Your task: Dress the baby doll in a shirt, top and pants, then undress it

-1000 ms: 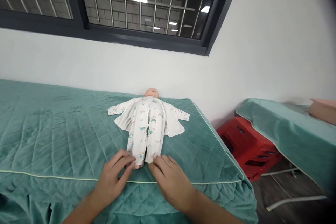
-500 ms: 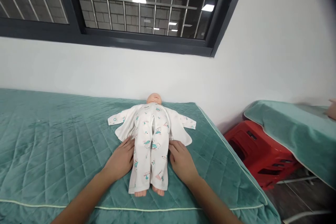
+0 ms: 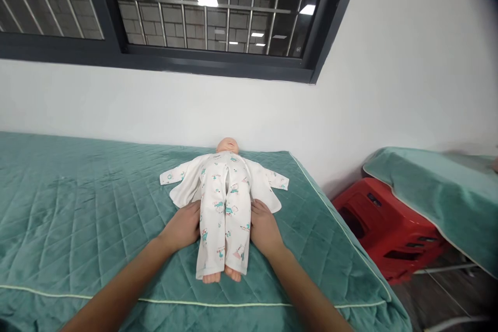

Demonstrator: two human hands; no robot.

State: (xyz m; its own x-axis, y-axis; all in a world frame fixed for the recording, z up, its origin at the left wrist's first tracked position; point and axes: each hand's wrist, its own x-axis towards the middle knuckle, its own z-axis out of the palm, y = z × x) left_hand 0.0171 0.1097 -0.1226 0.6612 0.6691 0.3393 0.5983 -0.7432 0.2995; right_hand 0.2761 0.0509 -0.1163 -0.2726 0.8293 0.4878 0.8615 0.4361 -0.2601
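Observation:
A baby doll [image 3: 227,144] lies on its back with its head toward the wall and its feet toward me. It wears white printed trousers [image 3: 225,218] and a white printed top [image 3: 182,194] spread open, its sleeves stretched out sideways. My left hand [image 3: 182,225] is closed at the left side of the trousers, near knee height. On the opposite side, my right hand [image 3: 266,225] pinches the other leg's outer edge. The fingertips of both hands are partly hidden by cloth. Bare toes show below the hems.
The doll lies on a green quilted bed cover [image 3: 97,218] with pale piping. Behind is a white wall with a dark-framed barred window [image 3: 213,57]. At the right, a red plastic stool [image 3: 389,228] stands beneath another green cover [image 3: 447,192]. Part of a person's hand shows at the right edge.
My fingers have curled in on the trouser sides from lying flatter beside them. The trouser legs look narrower and their hems sit slightly higher.

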